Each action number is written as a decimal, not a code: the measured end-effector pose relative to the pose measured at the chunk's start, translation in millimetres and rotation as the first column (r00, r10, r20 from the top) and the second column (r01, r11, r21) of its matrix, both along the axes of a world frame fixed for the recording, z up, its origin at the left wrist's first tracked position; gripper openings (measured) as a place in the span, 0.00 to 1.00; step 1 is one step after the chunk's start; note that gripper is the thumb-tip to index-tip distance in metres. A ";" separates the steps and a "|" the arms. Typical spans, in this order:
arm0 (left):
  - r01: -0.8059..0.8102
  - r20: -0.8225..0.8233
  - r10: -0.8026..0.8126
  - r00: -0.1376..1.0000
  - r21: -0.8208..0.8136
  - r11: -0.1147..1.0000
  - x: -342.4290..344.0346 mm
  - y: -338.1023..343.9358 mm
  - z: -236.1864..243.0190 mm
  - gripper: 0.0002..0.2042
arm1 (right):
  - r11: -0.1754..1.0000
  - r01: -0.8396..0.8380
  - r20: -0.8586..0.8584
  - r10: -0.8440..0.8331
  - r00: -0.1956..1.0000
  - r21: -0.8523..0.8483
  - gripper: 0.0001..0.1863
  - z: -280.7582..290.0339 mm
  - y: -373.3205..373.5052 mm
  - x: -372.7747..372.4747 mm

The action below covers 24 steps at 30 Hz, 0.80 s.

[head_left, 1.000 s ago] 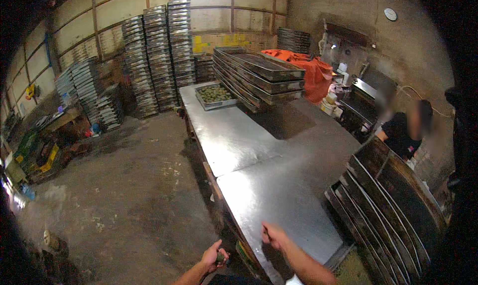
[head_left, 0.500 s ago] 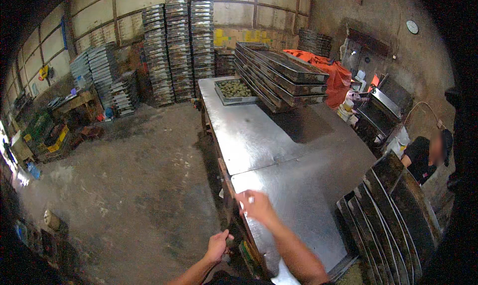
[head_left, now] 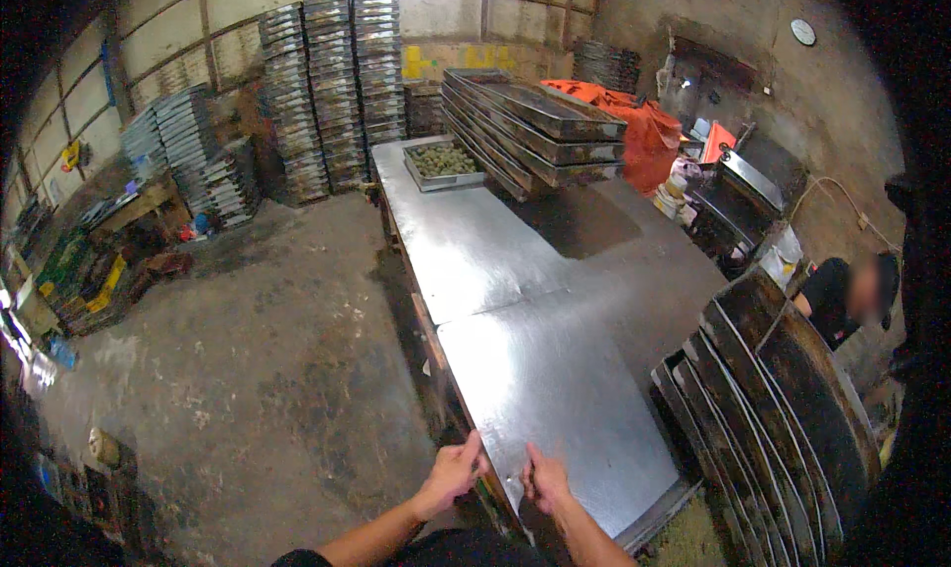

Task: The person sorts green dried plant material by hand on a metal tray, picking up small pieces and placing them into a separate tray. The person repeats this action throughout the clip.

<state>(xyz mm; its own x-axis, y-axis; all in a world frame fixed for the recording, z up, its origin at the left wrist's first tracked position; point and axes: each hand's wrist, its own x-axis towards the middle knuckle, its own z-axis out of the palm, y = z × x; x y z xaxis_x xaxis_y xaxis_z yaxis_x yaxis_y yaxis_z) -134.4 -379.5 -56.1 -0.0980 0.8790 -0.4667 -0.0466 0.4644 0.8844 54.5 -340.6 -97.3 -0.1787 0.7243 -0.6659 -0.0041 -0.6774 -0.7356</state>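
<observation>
The left hand (head_left: 458, 475) is loosely curled with its thumb up, at the long left edge of the sheet-metal tabletop (head_left: 570, 399). The right hand (head_left: 544, 480), just beside it, is half closed over the metal; whether either hand grasps something small or touches the surface cannot be told. The tabletop stretches ahead from beneath the hands. Toward its far end, a rectangular metal tray (head_left: 448, 182) contains many round, greenish-brown balls (head_left: 442, 160), beside stacked dark baking trays (head_left: 584, 153). More rimmed trays (head_left: 758, 409) stand tilted at the right.
</observation>
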 end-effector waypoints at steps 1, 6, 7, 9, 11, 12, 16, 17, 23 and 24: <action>0.000 0.028 0.002 1.000 -0.064 0.998 -15.1 -5.4 -2.6 0.30 | 0.999 -0.003 -0.043 0.001 0.999 -0.037 0.27 -14.3 -4.2 0.2; -0.156 -0.140 0.139 0.980 -0.123 0.980 -65.6 -39.0 -27.3 0.30 | 0.986 -0.131 -0.101 0.120 0.988 -0.106 0.24 -42.8 58.6 -29.2; -0.192 -0.134 0.170 0.976 -0.174 0.966 -72.3 -44.8 -33.8 0.30 | 0.985 -0.156 -0.066 0.151 0.986 -0.069 0.23 -27.4 90.5 -42.8; -0.249 0.056 0.270 0.961 -0.244 0.937 -83.5 -53.2 -47.3 0.27 | 0.977 -0.182 -0.059 0.189 0.980 0.114 0.18 30.0 176.7 -80.5; -0.249 0.134 0.291 0.947 -0.260 0.933 -87.1 -56.2 -60.9 0.23 | 0.927 0.052 -0.353 0.089 0.931 0.372 0.13 110.3 263.6 -111.3; -0.228 0.119 0.261 0.958 -0.239 0.944 -88.8 -56.3 -66.3 0.20 | 0.874 0.235 -0.477 -0.004 0.879 0.425 0.15 151.0 299.6 -126.5; -0.157 -0.049 0.154 0.987 -0.075 0.985 -85.0 -51.0 -70.7 0.13 | 0.654 0.116 -0.053 -0.115 0.992 0.748 0.16 221.8 333.5 -168.9; -0.137 -0.133 0.129 0.983 -0.046 0.990 -81.5 -47.4 -66.2 0.13 | 0.697 0.006 -0.033 0.026 0.999 0.717 0.16 213.0 313.1 -173.9; -0.272 -0.426 0.373 0.825 0.280 0.921 -52.6 -2.7 3.2 0.28 | 0.788 -0.489 0.122 0.481 0.868 0.375 0.31 97.6 136.3 -141.7; -0.146 -0.495 0.319 0.808 0.356 0.923 -46.7 10.7 16.0 0.28 | 0.846 -0.467 0.020 0.479 0.878 0.258 0.30 79.7 112.5 -133.8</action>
<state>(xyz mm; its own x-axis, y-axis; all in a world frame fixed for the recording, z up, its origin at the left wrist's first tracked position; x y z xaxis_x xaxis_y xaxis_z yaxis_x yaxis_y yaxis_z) -181.1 -368.8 -40.1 -0.4741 0.8804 -0.0084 0.3987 0.2233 0.8895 -79.2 -228.1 -17.6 -0.5663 0.6838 -0.4602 0.2343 -0.4017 -0.8853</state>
